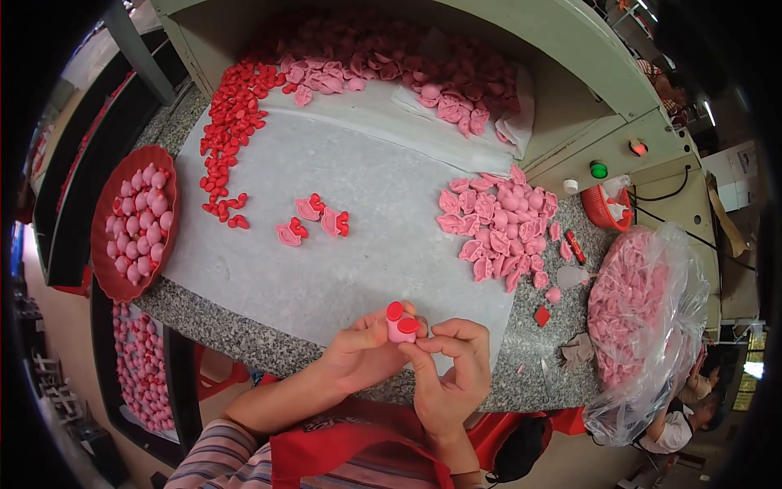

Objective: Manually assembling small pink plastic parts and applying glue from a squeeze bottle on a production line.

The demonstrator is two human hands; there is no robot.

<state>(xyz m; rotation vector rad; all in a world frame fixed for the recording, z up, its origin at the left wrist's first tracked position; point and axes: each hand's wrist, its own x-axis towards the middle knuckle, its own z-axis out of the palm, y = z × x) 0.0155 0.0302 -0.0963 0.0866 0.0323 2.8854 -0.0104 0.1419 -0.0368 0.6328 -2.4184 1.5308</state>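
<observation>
Near the front edge of the white paper sheet (383,244), my left hand (358,354) pinches a small pink moulded toy part (397,333) with two red rounded ends. The fingertips of my right hand (454,363) close on its right side, where the contact point is partly hidden. Farther off on the paper lie three pink shell-like pieces (287,234) with red bits attached. Loose red pieces (224,134) are heaped at the far left. A pile of pink half-shells and rounded pieces (497,228) lies to the right.
A red scalloped bowl (103,253) of pink parts stands left. Behind is a metal booth (570,73) with more pink pieces inside. At right are a clear plastic bag (643,293) of pink parts, a red basket (599,208), a red marker-like stick (575,247) and a blade (547,377).
</observation>
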